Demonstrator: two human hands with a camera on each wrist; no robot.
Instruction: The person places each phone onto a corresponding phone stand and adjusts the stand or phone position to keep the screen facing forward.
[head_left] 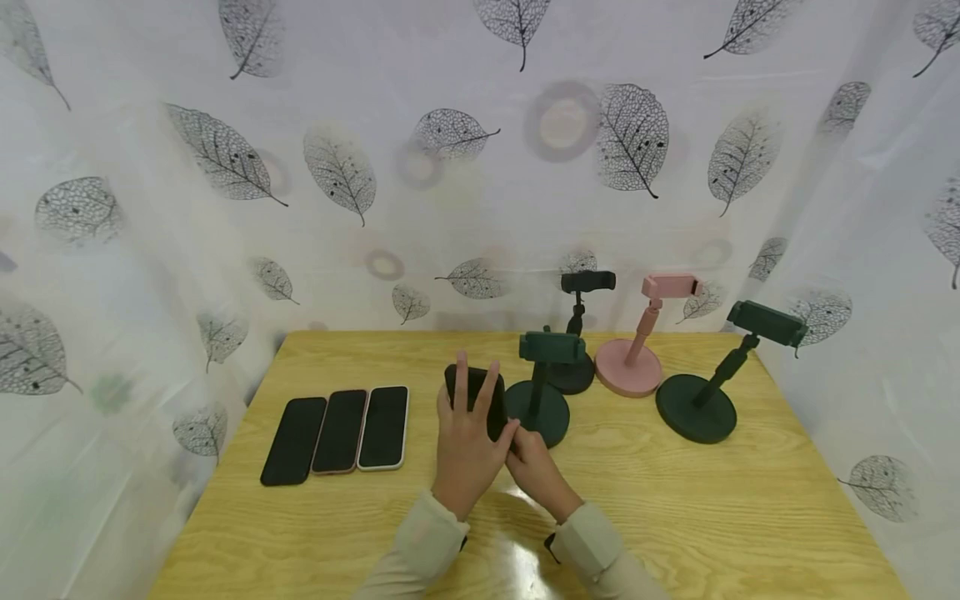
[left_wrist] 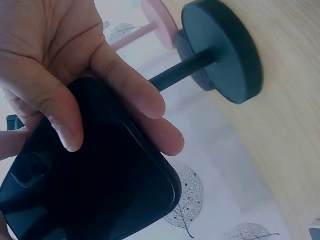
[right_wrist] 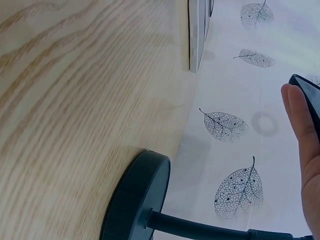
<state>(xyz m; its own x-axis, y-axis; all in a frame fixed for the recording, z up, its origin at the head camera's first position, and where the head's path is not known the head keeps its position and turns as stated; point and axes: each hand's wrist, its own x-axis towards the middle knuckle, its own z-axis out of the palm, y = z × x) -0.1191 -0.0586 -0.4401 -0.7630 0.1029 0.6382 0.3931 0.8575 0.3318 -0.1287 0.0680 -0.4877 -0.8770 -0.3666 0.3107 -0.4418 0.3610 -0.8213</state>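
Note:
A black smartphone (head_left: 497,410) is held up above the table in front of the nearest dark green phone stand (head_left: 552,348). My left hand (head_left: 471,446) grips it, two fingers extended across it in the head view. The left wrist view has a thumb on one dark glossy face of the phone (left_wrist: 115,175) and fingers along its edge. At the phone's lower right corner, my right hand (head_left: 538,471) pinches with bent fingers, partly hidden. In the right wrist view, the phone (right_wrist: 311,95) and fingers (right_wrist: 300,112) show only at the right edge.
Three phones lie side by side at left: black (head_left: 294,442), pink-edged (head_left: 340,432) and white-edged (head_left: 384,427). Behind and right stand a black phone stand (head_left: 588,282), a pink one (head_left: 628,368) and another dark green one (head_left: 696,408). A leaf-printed curtain (head_left: 450,225) borders the wooden table (head_left: 712,517).

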